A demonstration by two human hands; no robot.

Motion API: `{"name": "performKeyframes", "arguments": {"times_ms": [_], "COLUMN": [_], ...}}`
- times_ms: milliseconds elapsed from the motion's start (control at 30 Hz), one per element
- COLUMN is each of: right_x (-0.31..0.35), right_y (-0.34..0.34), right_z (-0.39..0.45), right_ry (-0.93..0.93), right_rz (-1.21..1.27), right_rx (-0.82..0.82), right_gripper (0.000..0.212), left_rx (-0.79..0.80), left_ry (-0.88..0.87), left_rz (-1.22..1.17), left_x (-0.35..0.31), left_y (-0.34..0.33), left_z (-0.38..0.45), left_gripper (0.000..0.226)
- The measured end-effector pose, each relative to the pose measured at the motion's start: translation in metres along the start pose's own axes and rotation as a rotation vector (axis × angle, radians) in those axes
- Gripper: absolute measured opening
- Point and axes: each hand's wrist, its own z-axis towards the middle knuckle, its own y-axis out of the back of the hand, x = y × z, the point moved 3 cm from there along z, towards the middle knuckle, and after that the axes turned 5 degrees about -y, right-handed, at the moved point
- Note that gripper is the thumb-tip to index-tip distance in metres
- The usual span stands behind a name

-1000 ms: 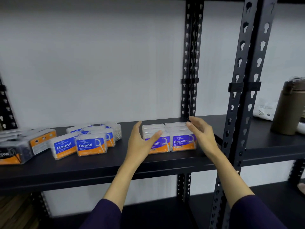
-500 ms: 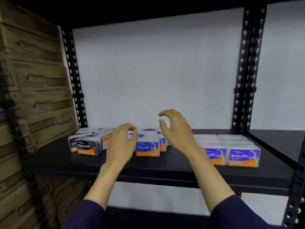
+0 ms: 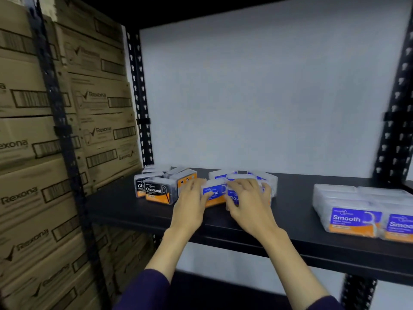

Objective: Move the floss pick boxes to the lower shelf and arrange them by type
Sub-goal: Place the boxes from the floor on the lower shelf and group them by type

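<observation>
Clear floss pick boxes with orange-bottomed labels sit in three groups on a black shelf [image 3: 288, 222]. The black-labelled Charcoal boxes [image 3: 156, 191] are at the left, the blue Round boxes [image 3: 263, 182] in the middle, and the blue Smooth boxes [image 3: 353, 218] in neat rows at the right. My left hand [image 3: 191, 200] grips the front left Round box [image 3: 215, 190], fingers over its top and thumb on its label. My right hand [image 3: 247, 198] lies over the neighbouring Round box [image 3: 233, 198] and holds it, hiding most of the box.
Stacked brown Rexona cartons [image 3: 33, 153] fill the bay to the left, behind a black upright [image 3: 58, 113]. Perforated black posts [image 3: 142, 108] [image 3: 396, 135] frame the shelf. A white wall stands behind, and a dark lower shelf [image 3: 223, 291] lies below.
My view swung left from the Smooth boxes to the Round group. Both hands left the Smooth boxes, hovered over the Round boxes, and now rest on two of them.
</observation>
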Motion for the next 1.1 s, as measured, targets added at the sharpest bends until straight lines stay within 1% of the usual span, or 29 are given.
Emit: {"name": "performKeyframes", "arguments": {"times_ms": [67,167,267,367,433,500,667,767,833,900,933,1000,1100], "right_x": [-0.005,-0.010,-0.017,-0.025,-0.026,-0.026,-0.031,-0.029,-0.031,-0.038,-0.043,-0.051,-0.060], "right_y": [0.003,0.008,0.010,0.014,0.015,0.015,0.016,0.015,0.017,0.023,0.026,0.028,0.028], "right_z": [-0.001,-0.005,-0.010,-0.012,-0.013,-0.014,-0.017,-0.016,-0.017,-0.019,-0.019,-0.017,-0.009], "right_ry": [-0.007,0.002,0.029,0.042,0.049,0.059,0.049,0.040,0.016,-0.042,-0.079,-0.147,-0.220], "right_rz": [-0.001,0.015,0.063,0.140,0.169,0.147,0.176,0.188,0.194,0.237,0.277,0.381,0.529], "right_rx": [0.007,-0.004,0.045,0.068,0.058,0.032,-0.030,-0.041,-0.119,-0.237,-0.264,-0.224,-0.051], "right_gripper": [0.039,0.039,0.041,0.044,0.044,0.043,0.038,0.037,0.035,0.035,0.035,0.043,0.067], "left_rx": [0.008,0.012,0.132,0.241,0.276,0.297,0.244,0.255,0.248,0.200,0.163,0.104,0.112], "left_ry": [0.025,0.020,0.042,0.066,0.073,0.066,0.047,0.039,0.040,0.039,0.030,0.005,-0.010], "left_rz": [-0.170,-0.297,-0.472,-0.646,-0.672,-0.659,-0.545,-0.523,-0.559,-0.588,-0.592,-0.560,-0.486], "left_x": [0.005,0.018,0.033,0.038,0.033,0.026,0.020,0.022,0.020,0.014,0.011,0.006,0.001], "left_y": [-0.002,0.003,0.010,0.012,0.010,0.006,0.000,-0.001,-0.001,0.000,0.000,0.000,-0.002], "left_z": [0.000,0.000,-0.001,-0.001,0.000,0.001,0.000,0.000,-0.001,-0.004,-0.006,-0.007,-0.004], "left_gripper": [0.034,0.028,0.024,0.029,0.033,0.031,0.030,0.033,0.034,0.037,0.040,0.045,0.055]}}
